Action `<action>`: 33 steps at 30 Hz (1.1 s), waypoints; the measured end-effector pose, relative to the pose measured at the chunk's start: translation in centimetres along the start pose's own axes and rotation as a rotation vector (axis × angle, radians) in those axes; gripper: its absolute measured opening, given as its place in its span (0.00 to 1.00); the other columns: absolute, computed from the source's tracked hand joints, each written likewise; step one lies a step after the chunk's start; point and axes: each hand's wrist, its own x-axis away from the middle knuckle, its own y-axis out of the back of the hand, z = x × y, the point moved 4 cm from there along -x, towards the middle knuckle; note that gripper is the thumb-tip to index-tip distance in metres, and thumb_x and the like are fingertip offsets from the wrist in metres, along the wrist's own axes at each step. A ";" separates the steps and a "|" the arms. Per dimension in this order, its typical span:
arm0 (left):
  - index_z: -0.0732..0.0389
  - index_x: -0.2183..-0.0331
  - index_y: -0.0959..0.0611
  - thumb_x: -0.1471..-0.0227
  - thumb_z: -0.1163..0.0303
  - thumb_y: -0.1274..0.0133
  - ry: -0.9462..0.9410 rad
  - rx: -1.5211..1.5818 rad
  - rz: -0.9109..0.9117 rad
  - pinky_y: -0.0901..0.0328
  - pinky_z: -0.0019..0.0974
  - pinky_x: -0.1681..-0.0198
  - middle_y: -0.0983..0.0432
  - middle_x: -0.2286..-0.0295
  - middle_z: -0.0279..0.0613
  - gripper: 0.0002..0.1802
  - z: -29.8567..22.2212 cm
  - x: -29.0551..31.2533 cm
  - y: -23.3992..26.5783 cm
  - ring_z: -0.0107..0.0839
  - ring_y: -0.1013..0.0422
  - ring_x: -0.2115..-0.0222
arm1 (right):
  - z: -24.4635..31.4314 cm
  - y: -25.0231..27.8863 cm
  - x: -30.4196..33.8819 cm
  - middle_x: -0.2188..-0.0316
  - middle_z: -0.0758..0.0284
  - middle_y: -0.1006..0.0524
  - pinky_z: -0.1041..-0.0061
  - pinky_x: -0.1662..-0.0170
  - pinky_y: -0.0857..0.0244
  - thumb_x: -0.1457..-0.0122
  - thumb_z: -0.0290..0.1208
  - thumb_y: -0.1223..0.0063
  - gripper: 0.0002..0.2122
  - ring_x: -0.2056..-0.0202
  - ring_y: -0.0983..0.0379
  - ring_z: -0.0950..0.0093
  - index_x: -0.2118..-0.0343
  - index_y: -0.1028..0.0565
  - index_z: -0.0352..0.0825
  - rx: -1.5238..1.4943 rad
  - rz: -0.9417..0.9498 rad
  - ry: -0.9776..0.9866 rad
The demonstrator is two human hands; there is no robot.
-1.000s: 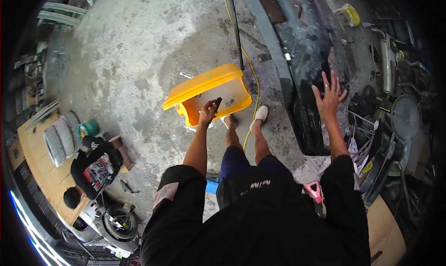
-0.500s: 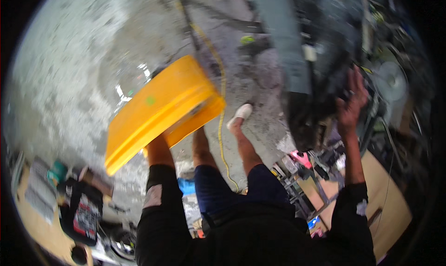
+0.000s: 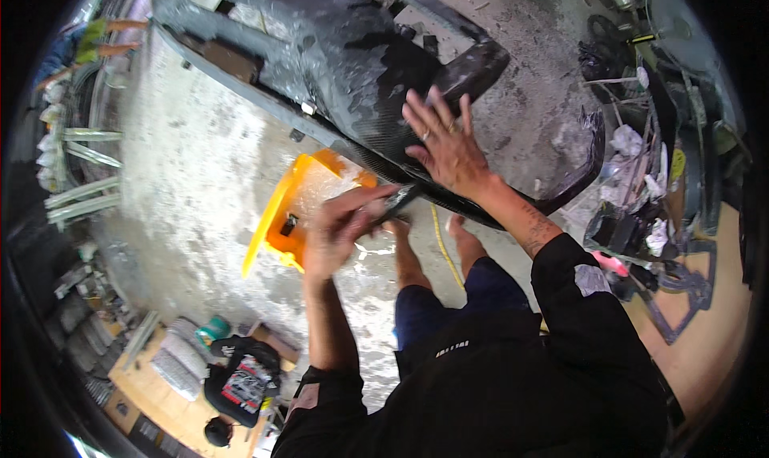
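Note:
A large dark car bumper (image 3: 360,74) with a carbon-weave surface and greyish wet patches lies across the area in front of me. My right hand (image 3: 448,150) rests with spread fingers on or just over its near side, palm down. Nearer to me, my left hand (image 3: 340,230) is closed around a dark, flat piece (image 3: 398,202) beside the bumper's near edge; motion blur hides its kind. Just beyond and left of that hand, a yellow plastic tub (image 3: 280,206) sits on the floor, with light, watery-looking contents, partly covered by the hand and bumper.
A yellow cord (image 3: 442,246) runs along the wet concrete floor (image 3: 204,178) by my feet. At right are a round fan (image 3: 677,14) and cluttered parts. A table (image 3: 172,406) at lower left holds a black shirt (image 3: 244,382). Another person's arms (image 3: 120,38) show at far left.
The yellow tub, held up by my left hand before, now rests on the floor. My left hand holds a dark piece, and my right hand has come over to the bumper as the view turned.

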 end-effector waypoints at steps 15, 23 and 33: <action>0.62 0.58 0.13 0.40 0.69 0.45 -0.019 -0.872 -0.360 0.28 0.45 0.60 0.18 0.63 0.55 0.11 -7.5 4.1 -11.2 0.51 0.21 0.63 | -6.4 4.2 17.1 0.25 0.68 0.54 0.46 0.31 0.53 0.33 0.40 0.52 0.32 0.26 0.58 0.56 0.28 0.46 0.43 -0.036 0.248 0.173; 0.66 0.52 0.18 0.44 0.71 0.40 -0.198 -0.755 -0.621 0.27 0.45 0.57 0.18 0.62 0.54 0.18 0.0 8.6 1.1 0.49 0.21 0.62 | -5.0 10.6 28.9 0.26 0.58 0.55 0.50 0.29 0.56 0.31 0.39 0.53 0.27 0.26 0.60 0.53 0.31 0.38 0.40 0.053 0.309 -0.254; 0.63 0.47 0.25 0.43 0.69 0.47 -0.587 -0.980 -0.516 0.32 0.52 0.48 0.26 0.52 0.59 0.22 -7.4 -7.2 -1.9 0.58 0.29 0.50 | 0.1 4.4 59.8 0.45 0.49 0.24 0.61 0.37 0.38 0.32 0.49 0.54 0.25 0.41 0.30 0.53 0.45 0.24 0.32 -0.299 0.083 -1.298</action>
